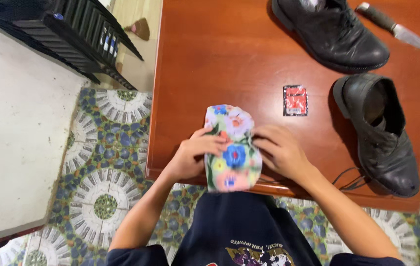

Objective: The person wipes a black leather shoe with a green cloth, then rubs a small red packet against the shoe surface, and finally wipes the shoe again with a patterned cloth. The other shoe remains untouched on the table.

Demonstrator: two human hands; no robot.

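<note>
Floral cloth (232, 148) (2 black shoes (335, 32), seemingly)

the table (210, 64) is the landmark. at its near edge, about midway, both hands hold a folded cloth (232, 148) that overhangs the edge: the left hand (195, 152) on its left side, the right hand (281, 150) on its right. a small packet (295, 100) lies further in, right of the cloth. one shoe (382, 133) lies at the table's right side, another shoe (331, 32) at the far edge, a knife (395, 27) in the far right corner. a crate (82, 29) stands off the table's far left.
</note>
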